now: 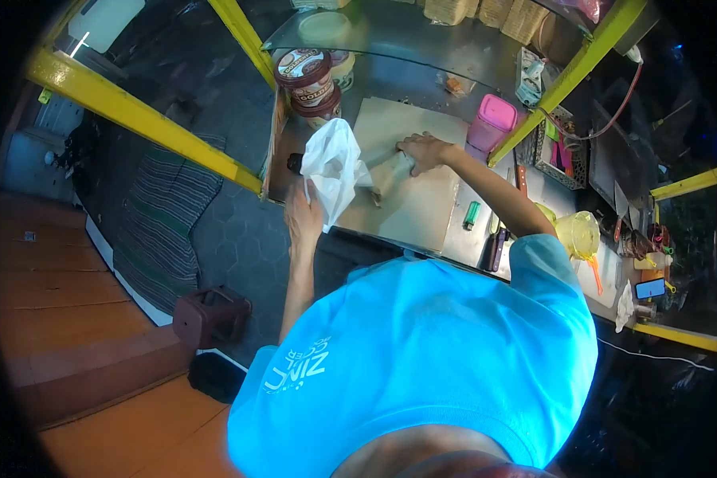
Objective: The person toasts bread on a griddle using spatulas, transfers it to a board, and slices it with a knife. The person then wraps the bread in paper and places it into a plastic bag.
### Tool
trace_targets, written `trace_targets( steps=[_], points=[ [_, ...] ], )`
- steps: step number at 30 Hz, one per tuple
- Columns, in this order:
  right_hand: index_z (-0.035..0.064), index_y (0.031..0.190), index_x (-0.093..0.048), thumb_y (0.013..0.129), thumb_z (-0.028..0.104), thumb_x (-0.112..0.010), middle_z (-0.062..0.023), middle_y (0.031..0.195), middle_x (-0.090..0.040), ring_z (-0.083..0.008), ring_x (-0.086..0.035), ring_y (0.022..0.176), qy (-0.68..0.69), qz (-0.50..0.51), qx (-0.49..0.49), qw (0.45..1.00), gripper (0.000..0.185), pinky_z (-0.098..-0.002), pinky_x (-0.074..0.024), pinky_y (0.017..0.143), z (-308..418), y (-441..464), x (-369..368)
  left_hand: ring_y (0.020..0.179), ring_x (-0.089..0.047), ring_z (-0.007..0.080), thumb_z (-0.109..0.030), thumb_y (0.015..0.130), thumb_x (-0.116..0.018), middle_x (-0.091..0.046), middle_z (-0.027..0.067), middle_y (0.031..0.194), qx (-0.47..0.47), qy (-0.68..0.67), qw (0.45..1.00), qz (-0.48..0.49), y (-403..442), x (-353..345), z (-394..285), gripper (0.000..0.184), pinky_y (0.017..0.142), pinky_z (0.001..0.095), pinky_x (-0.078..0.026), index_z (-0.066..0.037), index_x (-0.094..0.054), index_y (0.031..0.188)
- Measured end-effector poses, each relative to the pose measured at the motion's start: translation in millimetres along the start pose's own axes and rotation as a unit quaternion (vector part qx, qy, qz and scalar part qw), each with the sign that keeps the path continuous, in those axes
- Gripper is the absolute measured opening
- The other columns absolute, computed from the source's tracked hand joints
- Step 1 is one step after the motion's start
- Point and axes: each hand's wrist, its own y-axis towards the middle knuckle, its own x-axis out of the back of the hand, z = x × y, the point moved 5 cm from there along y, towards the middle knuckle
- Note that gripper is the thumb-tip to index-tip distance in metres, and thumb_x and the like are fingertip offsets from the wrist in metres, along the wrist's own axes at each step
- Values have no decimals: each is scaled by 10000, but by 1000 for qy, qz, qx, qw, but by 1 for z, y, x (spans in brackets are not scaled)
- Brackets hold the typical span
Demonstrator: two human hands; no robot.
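A crumpled white plastic bag hangs upright at the left edge of a brown cardboard sheet. My left hand is closed around the bag's lower left side. Over the upper middle of the cardboard is my right hand, its fingers spread and bent. A small pale item lies under or beside those fingers, too unclear to name. Between the hands, a small brown scrap rests on the cardboard.
Stacked brown tubs stand behind the bag. A pink container, a green lighter and a yellow container are to the right. Yellow posts frame the counter. A stool stands at lower left.
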Motion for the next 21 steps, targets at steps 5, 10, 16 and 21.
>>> trace_targets(
  steps=[5, 10, 16, 21],
  points=[
    [89, 1420, -380, 735, 321, -755, -153, 1279, -570, -320, -506, 1236, 270, 73, -12, 960, 814, -405, -409, 1023, -9, -18, -4, 1236, -448, 451, -253, 1040, -376, -493, 287, 1317, -11, -19, 997, -81, 13, 5, -13, 422, 1003, 526, -354, 41, -479, 1324],
    [68, 1427, -386, 868, 405, -584, -154, 1309, -557, -301, -564, 1169, 744, -91, -88, 656, 682, -427, -474, 962, -25, -57, -84, 1309, -394, 454, -236, 1044, -361, -458, 288, 1374, -117, -84, 987, -67, 17, -14, -52, 436, 1088, 511, -303, 32, -443, 1378],
    [70, 1341, -491, 953, 419, -475, -129, 1307, -568, -297, -584, 1120, 971, -68, 156, 170, 523, -464, -504, 905, -25, -110, -148, 1305, -404, 445, -180, 1019, -423, -488, 277, 1352, -152, -93, 983, -34, 19, -58, -61, 392, 1097, 508, -292, 30, -476, 1345],
    [76, 1337, -505, 956, 455, -401, -182, 1296, -574, -293, -618, 1065, 958, -70, 209, 183, 547, -463, -527, 717, 1, -164, -73, 1282, -431, 431, -221, 1039, -376, -513, 266, 1323, -139, -107, 984, 23, 31, -64, -78, 407, 1084, 491, -312, 51, -496, 1317]
  ],
)
